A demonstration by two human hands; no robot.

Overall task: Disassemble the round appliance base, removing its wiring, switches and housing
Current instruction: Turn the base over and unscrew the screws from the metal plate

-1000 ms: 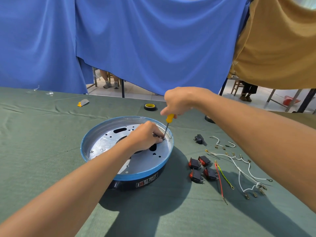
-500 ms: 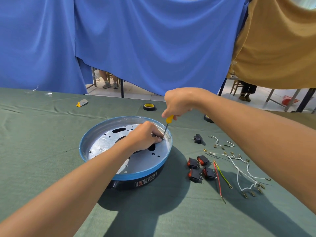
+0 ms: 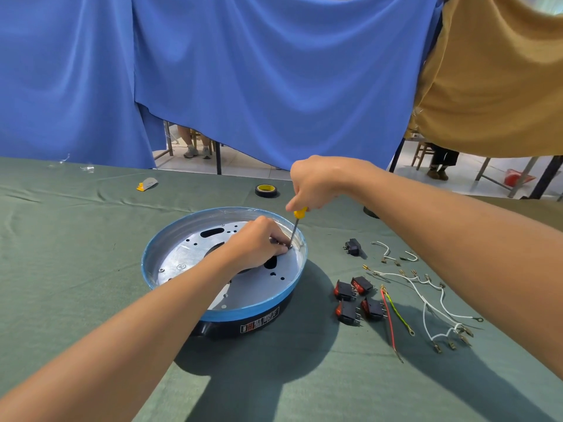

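The right hand [image 3: 316,182] keeps a closed grip on the yellow-handled screwdriver [image 3: 296,225], its tip at the round base's [image 3: 213,313] far-right rim; the left hand [image 3: 259,243] pinches something small there, unclear what. Likely unscrewing the metal plate [image 3: 259,287]; next needs steady downward turning.

screwdriver [image 3: 295,229] tip: hidden behind left hand [image 3: 257,246] | base label: unreadable

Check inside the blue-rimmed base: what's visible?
Inside the base: a silver perforated plate with slots and holes. The left hand rests on it, and the right hand holds a yellow-handled screwdriver tip-down near the rim. The plate's centre and the fastener are covered.
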